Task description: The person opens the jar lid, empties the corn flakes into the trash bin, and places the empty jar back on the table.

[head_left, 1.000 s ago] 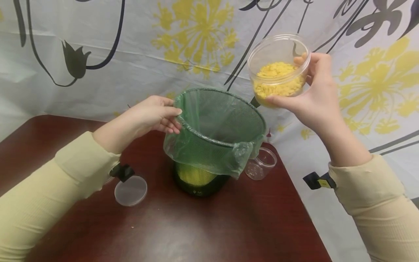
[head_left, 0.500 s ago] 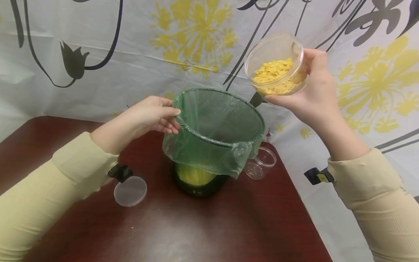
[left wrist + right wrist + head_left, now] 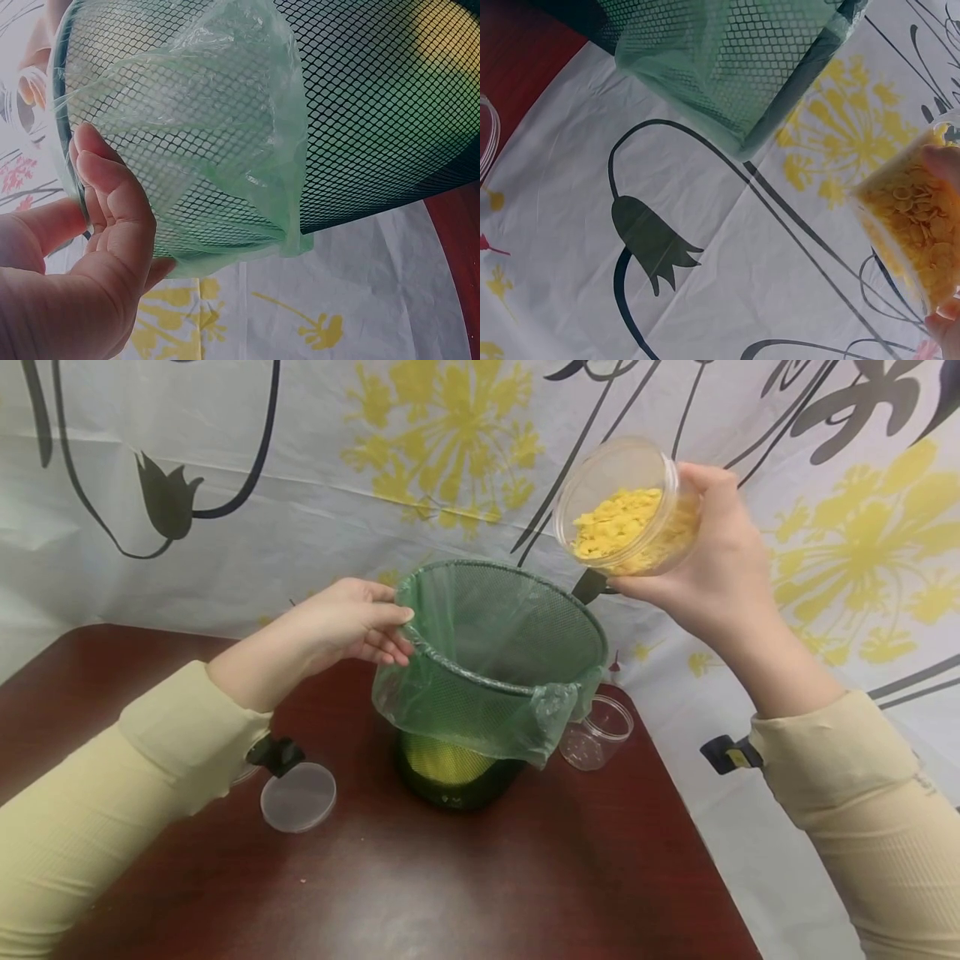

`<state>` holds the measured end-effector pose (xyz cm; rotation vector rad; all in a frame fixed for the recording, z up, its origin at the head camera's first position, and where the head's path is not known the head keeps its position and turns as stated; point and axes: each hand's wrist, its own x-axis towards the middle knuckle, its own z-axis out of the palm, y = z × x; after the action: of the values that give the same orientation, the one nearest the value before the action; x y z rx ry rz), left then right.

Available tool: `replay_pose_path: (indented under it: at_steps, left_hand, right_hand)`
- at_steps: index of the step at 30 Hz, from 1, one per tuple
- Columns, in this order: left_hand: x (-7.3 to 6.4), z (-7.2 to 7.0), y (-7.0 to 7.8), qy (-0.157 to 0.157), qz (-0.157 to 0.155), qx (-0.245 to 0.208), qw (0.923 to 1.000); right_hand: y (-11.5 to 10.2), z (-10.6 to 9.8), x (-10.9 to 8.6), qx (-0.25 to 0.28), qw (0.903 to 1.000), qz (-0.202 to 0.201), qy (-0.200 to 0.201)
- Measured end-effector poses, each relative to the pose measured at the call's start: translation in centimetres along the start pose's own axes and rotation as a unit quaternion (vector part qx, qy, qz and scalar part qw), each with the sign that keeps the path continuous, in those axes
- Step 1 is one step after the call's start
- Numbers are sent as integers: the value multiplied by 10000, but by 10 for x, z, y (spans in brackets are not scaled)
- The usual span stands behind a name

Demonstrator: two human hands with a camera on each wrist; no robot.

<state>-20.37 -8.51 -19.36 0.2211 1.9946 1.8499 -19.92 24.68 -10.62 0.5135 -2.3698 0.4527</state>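
My right hand (image 3: 723, 556) grips a clear round plastic jar (image 3: 670, 518), its mouth tilted toward the left. Small flat yellow pieces (image 3: 618, 522) lie heaped inside it, and they press against the wall in the right wrist view. The jar is held above and to the right of a dark mesh wastebasket (image 3: 442, 760). A thin green plastic bag (image 3: 465, 714) lines the basket and folds over its rim. With thumb and fingers, my left hand (image 3: 348, 622) pinches the rim and bag at the left; in the left wrist view the fingers (image 3: 112, 191) lie over the outside of the bag.
An uncovered clear jar (image 3: 596, 739) stands right of the basket, near the edge of the dark red table (image 3: 420, 893). A round translucent lid (image 3: 298, 797) lies to the left, with another partly hidden beyond it. A flower-patterned sheet (image 3: 262, 552) hangs behind.
My right hand has tipped the jar further to the left, and the yellow pieces have slid toward its mouth. My left hand keeps its hold on the rim.
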Motion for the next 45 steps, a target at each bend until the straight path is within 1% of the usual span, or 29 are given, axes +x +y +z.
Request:
replay_pose_path:
  at_steps: [9, 13, 16, 20, 27, 33, 36, 42, 45]
  left_hand:
    - [0, 0, 0, -19, 12, 2, 10000]
    - [0, 0, 0, -19, 17, 15, 10000]
    - [0, 0, 0, -12, 15, 16, 10000]
    - [0, 0, 0, -12, 10, 0, 10000]
    - [0, 0, 0, -10, 7, -13, 10000]
    - [0, -1, 0, -12, -10, -5, 10000]
    - [0, -1, 0, -20, -13, -9, 10000]
    - [1, -1, -1, -39, 1, -6, 10000]
    - [1, -1, -1, -45, 1, -9, 10000]
  right_hand:
    - [2, 1, 2, -257, 9993, -249, 50]
    - [4, 2, 3, -407, 9970, -636, 175]
    - [6, 4, 4, -524, 9933, -998, 261]
    - [10, 5, 6, -621, 9886, -1328, 332]
    - [15, 7, 8, -702, 9809, -1733, 533]
    - [16, 7, 10, -730, 9730, -2114, 563]
    - [15, 6, 11, -725, 9711, -2218, 510]
    - [14, 4, 11, -722, 9738, -2121, 391]
    - [14, 4, 11, -738, 9728, -2160, 384]
